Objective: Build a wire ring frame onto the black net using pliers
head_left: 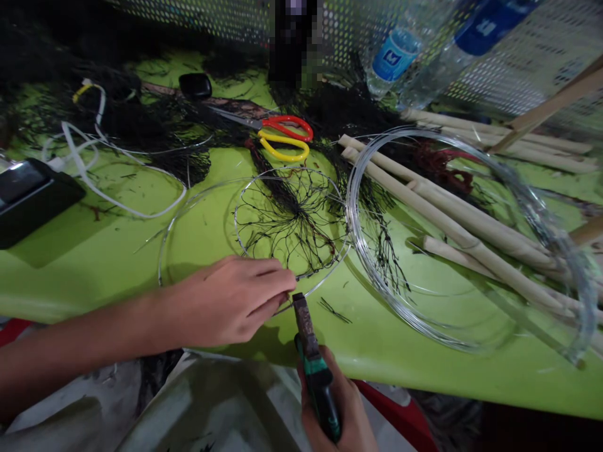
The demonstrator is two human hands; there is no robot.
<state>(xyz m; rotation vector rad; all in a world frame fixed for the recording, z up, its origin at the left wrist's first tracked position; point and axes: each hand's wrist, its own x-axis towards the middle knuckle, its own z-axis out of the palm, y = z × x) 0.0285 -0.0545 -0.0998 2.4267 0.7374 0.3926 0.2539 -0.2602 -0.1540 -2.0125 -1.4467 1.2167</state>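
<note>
the left hand (242, 301) is nearly closed, palm down, with the thumb and fingers pinched together at the near edge of the netted ring (236, 216) and on the larger wire loop (325, 277). the exact grip point is hidden by the fingers. the right hand (343, 405) is wrapped around the green-and-black handles of the pliers (308, 345). the head of the pliers points away from the body and sits at the wire loop, just beside the left fingertips; whether the jaws are clamped on the wire cannot be told.

the netted ring lies on the green table (103, 276), directly beyond the left hand, with dark mesh spread across its opening and gathered near the center. the scissors (282, 135), with one red and one yellow handle loop, lie beyond the ring. the wire coil (360, 232) is to the right of the ring, partly over the bamboo sticks (452, 223).
</note>
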